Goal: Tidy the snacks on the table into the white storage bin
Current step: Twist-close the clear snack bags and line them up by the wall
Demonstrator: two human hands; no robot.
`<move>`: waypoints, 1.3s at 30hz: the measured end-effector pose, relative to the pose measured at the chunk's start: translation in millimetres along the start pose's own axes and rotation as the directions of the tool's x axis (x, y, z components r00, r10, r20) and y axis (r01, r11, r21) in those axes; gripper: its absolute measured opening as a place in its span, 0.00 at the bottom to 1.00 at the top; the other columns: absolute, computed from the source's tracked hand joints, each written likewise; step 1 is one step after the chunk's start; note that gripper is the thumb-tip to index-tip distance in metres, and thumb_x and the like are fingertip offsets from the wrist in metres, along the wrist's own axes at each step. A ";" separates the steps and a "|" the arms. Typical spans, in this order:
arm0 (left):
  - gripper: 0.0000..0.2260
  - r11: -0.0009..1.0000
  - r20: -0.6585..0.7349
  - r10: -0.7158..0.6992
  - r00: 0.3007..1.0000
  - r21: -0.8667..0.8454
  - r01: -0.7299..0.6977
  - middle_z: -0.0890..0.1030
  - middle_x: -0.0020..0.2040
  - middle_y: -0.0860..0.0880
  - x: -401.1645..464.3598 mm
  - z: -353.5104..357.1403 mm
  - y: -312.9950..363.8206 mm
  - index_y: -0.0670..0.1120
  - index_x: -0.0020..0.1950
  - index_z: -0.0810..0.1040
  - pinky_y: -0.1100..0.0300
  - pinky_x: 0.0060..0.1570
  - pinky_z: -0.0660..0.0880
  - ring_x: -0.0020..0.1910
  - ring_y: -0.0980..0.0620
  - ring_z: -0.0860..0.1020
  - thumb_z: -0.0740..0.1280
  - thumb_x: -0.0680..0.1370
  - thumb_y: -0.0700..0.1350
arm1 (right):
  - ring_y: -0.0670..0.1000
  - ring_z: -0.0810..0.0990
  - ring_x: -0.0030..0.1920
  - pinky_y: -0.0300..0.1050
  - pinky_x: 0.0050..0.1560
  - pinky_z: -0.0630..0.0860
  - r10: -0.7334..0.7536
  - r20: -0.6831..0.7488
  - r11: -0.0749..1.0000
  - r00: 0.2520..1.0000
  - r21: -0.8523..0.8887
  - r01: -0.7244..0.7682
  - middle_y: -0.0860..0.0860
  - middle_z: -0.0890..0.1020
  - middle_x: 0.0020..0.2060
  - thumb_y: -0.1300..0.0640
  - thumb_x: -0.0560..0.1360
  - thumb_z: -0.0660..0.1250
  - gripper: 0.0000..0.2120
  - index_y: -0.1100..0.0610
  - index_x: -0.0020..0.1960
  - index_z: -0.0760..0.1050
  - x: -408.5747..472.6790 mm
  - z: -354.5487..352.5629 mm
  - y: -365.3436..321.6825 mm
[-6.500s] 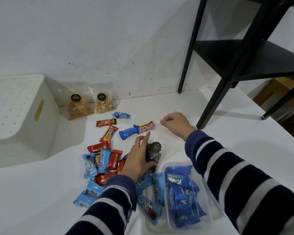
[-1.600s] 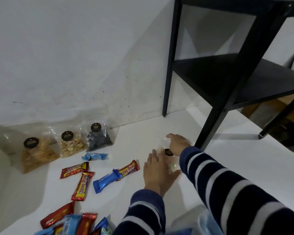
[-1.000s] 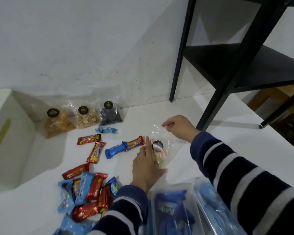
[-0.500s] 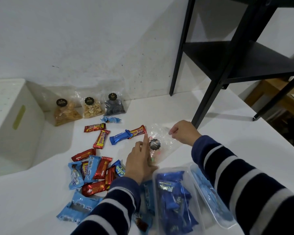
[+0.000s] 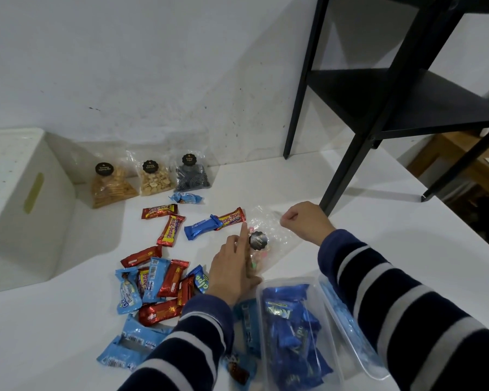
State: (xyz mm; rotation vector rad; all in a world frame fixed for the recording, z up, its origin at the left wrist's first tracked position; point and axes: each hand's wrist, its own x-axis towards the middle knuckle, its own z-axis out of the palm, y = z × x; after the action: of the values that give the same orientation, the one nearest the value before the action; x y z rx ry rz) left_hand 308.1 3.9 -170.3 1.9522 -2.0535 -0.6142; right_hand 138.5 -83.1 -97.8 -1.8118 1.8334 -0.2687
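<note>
A black shelf point(image 5: 401, 94) stands on the table's point(image 5: 407, 238) far right corner, against the scuffed white wall point(image 5: 153, 66).

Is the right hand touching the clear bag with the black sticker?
Touching. In the head view, the right hand pinches the far edge of the clear bag between closed fingers.

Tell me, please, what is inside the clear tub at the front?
The tub holds a heap of blue snack packs. What lies beneath them, and how many there are, stays hidden.
</note>
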 end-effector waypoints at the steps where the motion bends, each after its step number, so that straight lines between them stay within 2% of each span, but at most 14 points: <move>1: 0.55 1.000 -0.003 -0.001 1.000 0.001 0.001 0.62 0.71 0.47 0.0 0.3 -0.2 0.51 0.77 0.35 0.55 0.64 0.70 0.66 0.47 0.68 0.75 0.67 0.57 | 0.53 0.81 0.43 0.45 0.45 0.76 0.007 -0.006 1.000 1.000 -0.008 -0.007 0.55 0.85 0.42 0.58 0.72 0.66 0.09 0.63 0.43 0.82 0.6 1.1 -0.8; 3: 0.55 1.000 -0.005 0.000 1.000 0.005 0.000 0.61 0.71 0.47 0.0 0.7 -0.4 0.52 0.77 0.35 0.55 0.64 0.70 0.67 0.47 0.68 0.75 0.67 0.57 | 0.54 0.82 0.47 0.47 0.49 0.78 0.020 -0.012 0.999 1.000 -0.032 -0.021 0.54 0.85 0.45 0.58 0.73 0.66 0.09 0.62 0.45 0.83 1.3 2.9 -2.6; 7: 0.55 1.000 0.009 -0.021 1.000 0.001 0.021 0.61 0.72 0.47 1.0 1.0 0.2 0.52 0.76 0.35 0.55 0.64 0.69 0.68 0.46 0.68 0.75 0.67 0.58 | 0.53 0.81 0.49 0.49 0.53 0.79 0.032 0.000 0.999 0.999 -0.036 -0.032 0.51 0.85 0.45 0.57 0.74 0.65 0.09 0.59 0.45 0.82 3.8 5.1 -3.4; 11: 0.55 0.999 0.008 -0.031 0.999 -0.024 0.031 0.61 0.72 0.47 0.5 2.6 0.5 0.52 0.76 0.34 0.54 0.64 0.69 0.68 0.47 0.67 0.75 0.67 0.57 | 0.50 0.79 0.50 0.45 0.53 0.76 0.005 0.041 1.000 0.999 0.002 -0.005 0.47 0.81 0.46 0.53 0.75 0.64 0.10 0.56 0.49 0.80 4.5 5.2 -9.8; 14: 0.56 0.999 0.010 -0.031 0.999 -0.022 0.031 0.61 0.72 0.47 0.7 3.5 0.5 0.53 0.76 0.34 0.55 0.64 0.69 0.68 0.47 0.67 0.75 0.67 0.58 | 0.52 0.80 0.50 0.49 0.54 0.78 -0.021 0.021 1.000 1.000 -0.008 0.021 0.49 0.84 0.47 0.54 0.75 0.63 0.11 0.59 0.46 0.82 5.8 6.1 -13.2; 16: 0.55 0.999 0.015 -0.030 0.999 -0.019 0.030 0.61 0.72 0.47 0.6 3.3 0.8 0.53 0.76 0.34 0.55 0.63 0.70 0.68 0.47 0.67 0.75 0.68 0.58 | 0.52 0.80 0.50 0.50 0.53 0.78 -0.002 0.004 0.999 1.000 -0.045 0.002 0.49 0.84 0.47 0.54 0.76 0.63 0.11 0.57 0.46 0.82 5.5 5.9 -15.4; 18: 0.55 0.999 0.018 -0.028 0.999 -0.022 0.029 0.61 0.72 0.48 0.3 3.3 1.1 0.53 0.76 0.34 0.55 0.63 0.70 0.68 0.47 0.67 0.75 0.68 0.58 | 0.51 0.79 0.50 0.47 0.52 0.76 0.018 -0.008 0.997 1.000 -0.071 -0.019 0.46 0.83 0.47 0.55 0.76 0.63 0.10 0.55 0.48 0.82 6.2 8.0 -15.9; 22: 0.55 0.998 0.022 -0.047 0.999 -0.028 0.048 0.60 0.73 0.48 0.7 4.0 0.9 0.54 0.76 0.34 0.54 0.63 0.70 0.69 0.47 0.67 0.75 0.68 0.58 | 0.51 0.80 0.50 0.49 0.55 0.77 0.031 -0.001 0.999 1.000 -0.010 -0.031 0.46 0.83 0.48 0.55 0.76 0.63 0.06 0.51 0.45 0.79 8.8 13.2 -14.9; 26: 0.56 0.998 0.035 -0.058 0.998 -0.021 0.058 0.60 0.73 0.48 2.0 6.1 0.9 0.55 0.76 0.34 0.53 0.64 0.70 0.69 0.47 0.66 0.75 0.66 0.59 | 0.50 0.77 0.55 0.44 0.53 0.74 0.004 0.016 1.000 1.000 -0.023 -0.004 0.45 0.79 0.50 0.50 0.76 0.63 0.10 0.52 0.54 0.78 7.4 13.7 -19.0; 30: 0.57 0.998 0.049 -0.059 0.997 -0.022 0.061 0.59 0.73 0.49 2.5 7.7 -0.7 0.56 0.75 0.33 0.53 0.66 0.69 0.70 0.46 0.66 0.75 0.66 0.60 | 0.51 0.79 0.53 0.51 0.57 0.76 0.034 -0.031 0.999 0.999 -0.041 -0.035 0.46 0.83 0.51 0.52 0.76 0.63 0.07 0.51 0.48 0.80 7.9 14.6 -24.5; 32: 0.56 0.998 0.050 -0.057 0.997 -0.025 0.059 0.59 0.73 0.49 2.0 8.4 -1.4 0.56 0.75 0.33 0.53 0.66 0.69 0.70 0.46 0.66 0.75 0.66 0.60 | 0.51 0.79 0.53 0.51 0.57 0.75 0.049 -0.035 0.998 0.998 -0.046 -0.051 0.46 0.83 0.50 0.53 0.76 0.63 0.08 0.51 0.49 0.81 7.8 14.4 -25.8; 35: 0.57 0.998 0.025 -0.051 0.998 -0.024 0.052 0.59 0.73 0.49 1.5 10.3 -2.7 0.55 0.75 0.33 0.53 0.66 0.68 0.69 0.47 0.66 0.75 0.66 0.61 | 0.51 0.78 0.54 0.46 0.53 0.74 0.045 0.001 0.999 0.999 -0.020 -0.044 0.46 0.81 0.52 0.52 0.76 0.63 0.09 0.51 0.53 0.80 9.2 15.4 -27.1; 37: 0.57 0.998 0.023 -0.051 0.998 -0.023 0.052 0.59 0.73 0.49 2.0 12.0 -3.6 0.55 0.75 0.32 0.53 0.66 0.68 0.69 0.47 0.66 0.75 0.66 0.62 | 0.51 0.78 0.56 0.47 0.56 0.75 0.024 0.034 0.999 0.999 0.025 -0.025 0.47 0.80 0.54 0.50 0.75 0.65 0.11 0.52 0.55 0.78 11.0 17.2 -28.9; 39: 0.57 0.999 0.025 -0.049 0.998 -0.016 0.049 0.59 0.73 0.49 2.9 13.3 -4.1 0.56 0.75 0.32 0.53 0.66 0.69 0.70 0.47 0.66 0.75 0.65 0.62 | 0.51 0.79 0.55 0.52 0.58 0.77 0.017 0.006 0.998 1.000 0.066 -0.017 0.48 0.82 0.52 0.51 0.75 0.65 0.06 0.50 0.49 0.79 12.3 18.6 -31.2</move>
State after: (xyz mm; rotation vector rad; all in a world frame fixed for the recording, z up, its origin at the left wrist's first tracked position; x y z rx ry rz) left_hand 305.5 2.7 -184.2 2.0010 -2.0140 -0.6670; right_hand 175.4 -93.2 -100.6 -1.7493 1.8143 -0.3147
